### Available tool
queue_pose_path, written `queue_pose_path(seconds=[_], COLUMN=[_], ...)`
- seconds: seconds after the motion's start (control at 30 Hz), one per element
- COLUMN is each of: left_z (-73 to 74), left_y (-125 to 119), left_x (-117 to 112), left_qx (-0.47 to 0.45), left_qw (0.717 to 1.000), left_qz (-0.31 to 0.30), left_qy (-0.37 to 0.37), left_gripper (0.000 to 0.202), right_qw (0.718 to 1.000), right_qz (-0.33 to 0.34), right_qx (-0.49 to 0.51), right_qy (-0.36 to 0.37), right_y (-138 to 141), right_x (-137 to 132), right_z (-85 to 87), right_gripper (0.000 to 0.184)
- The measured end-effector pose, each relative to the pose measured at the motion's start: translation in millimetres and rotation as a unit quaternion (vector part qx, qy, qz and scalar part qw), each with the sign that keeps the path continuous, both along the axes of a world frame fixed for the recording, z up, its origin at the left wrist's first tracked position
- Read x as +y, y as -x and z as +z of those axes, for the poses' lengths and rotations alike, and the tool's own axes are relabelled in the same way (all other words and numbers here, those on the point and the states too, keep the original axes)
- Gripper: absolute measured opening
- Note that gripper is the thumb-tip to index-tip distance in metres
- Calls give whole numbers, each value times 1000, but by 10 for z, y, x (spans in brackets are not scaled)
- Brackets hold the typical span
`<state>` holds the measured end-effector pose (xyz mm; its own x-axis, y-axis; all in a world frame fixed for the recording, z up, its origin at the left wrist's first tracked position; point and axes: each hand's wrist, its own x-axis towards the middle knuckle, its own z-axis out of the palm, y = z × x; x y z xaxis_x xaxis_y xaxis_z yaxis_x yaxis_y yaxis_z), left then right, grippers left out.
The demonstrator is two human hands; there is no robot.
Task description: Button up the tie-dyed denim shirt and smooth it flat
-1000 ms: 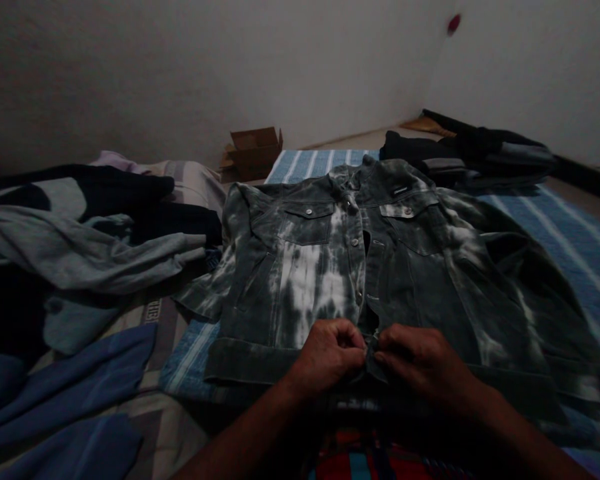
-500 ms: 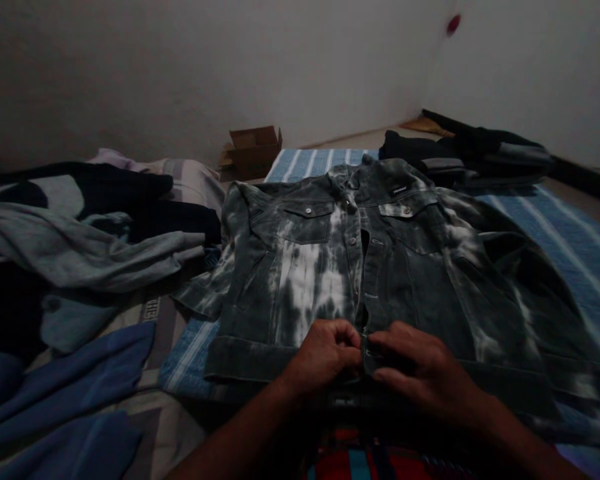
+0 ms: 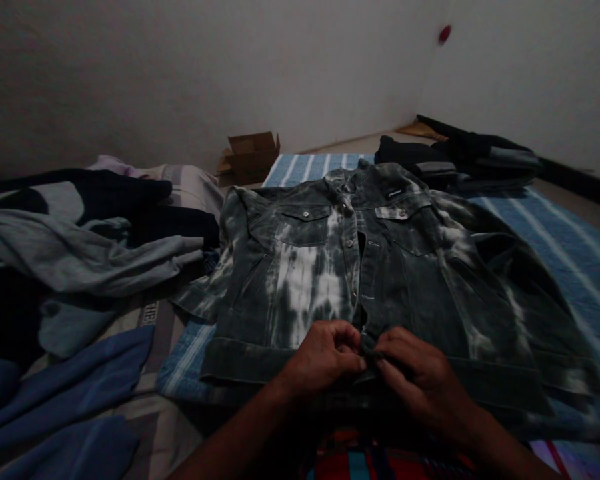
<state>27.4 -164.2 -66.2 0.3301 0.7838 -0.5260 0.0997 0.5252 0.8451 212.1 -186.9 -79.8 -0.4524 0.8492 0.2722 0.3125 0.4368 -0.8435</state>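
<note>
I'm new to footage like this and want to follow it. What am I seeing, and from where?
There's no machine here: these are a person's bare hands, filmed by one head-worn camera looking forward and down. A mottled denim jacket lies front up on a blue striped cloth. The left hand and right hand pinch it at the bottom of its front opening. On the left lie loose clothes, including a grey garment; beyond the jacket, at right, are folded dark clothes.
</note>
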Motion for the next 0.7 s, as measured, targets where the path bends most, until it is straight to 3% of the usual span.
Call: queue_pose_path(seconds=[0.17, 0.33, 0.5, 0.7], left_z=[10, -59, -115, -204], left_y=[-19, -34, -28, 18], left_x=[-12, -43, -97, -112], left_qx=[4, 2, 20, 57], left_qw=[1000, 1000, 998, 989], left_qz=[-7, -10, -38, -82], left_qy=[-2, -2, -42, -111], left_gripper=[28, 50, 66, 72], right_qw=[994, 987, 984, 985], right_qz=[-18, -12, -3, 9], right_qx=[-10, -16, -14, -30], right_qy=[103, 162, 179, 170], right_y=[13, 8, 3, 4], right_x=[35, 64, 57, 36], right_z=[38, 16, -5, 7], right_gripper=[17, 18, 18, 17])
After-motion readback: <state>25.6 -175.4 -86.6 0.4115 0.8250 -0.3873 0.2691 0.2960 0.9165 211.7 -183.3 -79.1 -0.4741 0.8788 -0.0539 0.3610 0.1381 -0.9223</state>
